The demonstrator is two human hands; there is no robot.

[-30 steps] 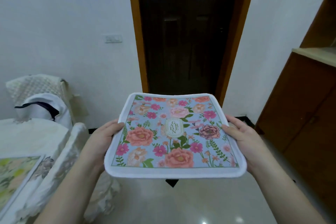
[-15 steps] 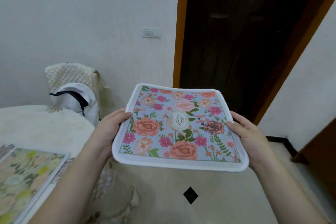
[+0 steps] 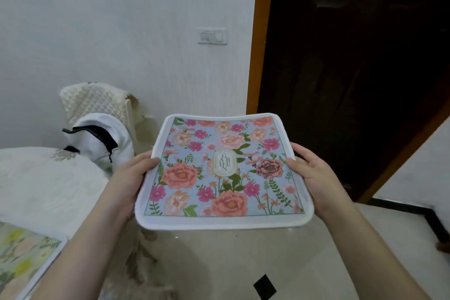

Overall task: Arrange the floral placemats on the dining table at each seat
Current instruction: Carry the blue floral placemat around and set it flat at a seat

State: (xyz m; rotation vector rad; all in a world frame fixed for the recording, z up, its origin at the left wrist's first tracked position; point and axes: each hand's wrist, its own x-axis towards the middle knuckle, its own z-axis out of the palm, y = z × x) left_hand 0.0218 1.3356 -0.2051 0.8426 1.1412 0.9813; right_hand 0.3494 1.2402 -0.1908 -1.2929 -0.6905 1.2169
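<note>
A person is holding a blue flower placemat (image 3: 222, 170) up in the air with both hands. It is hanging over the shiny floor (image 3: 243, 263), not on the table yet. The mat is lying nearly flat, with the picture side facing up. Its far edge is pointing toward the dark door (image 3: 353, 56), and its near edge is closest to the person. The long way of the mat is running from left to right, from one hand to the other. The small label in the middle is turned sideways, and its letters look like they spell GARDEN.

The left hand (image 3: 129, 178) is gripping the left edge of the mat, with the thumb on top and the other fingers hidden under it. The right hand (image 3: 314, 173) is gripping the right edge the same way, with its thumb lying on the white border. Both grips are narrow and tight on the mat.

To the left, the dining table (image 3: 43, 182) is wearing a white cloth. A green flower placemat (image 3: 22, 263) is lying on it in the bottom left corner. Behind the table, a chair (image 3: 92, 105) is standing by the white wall, with a white bag (image 3: 97, 139) on it. A light switch (image 3: 212, 35) is sitting on the wall beside the door.
</note>
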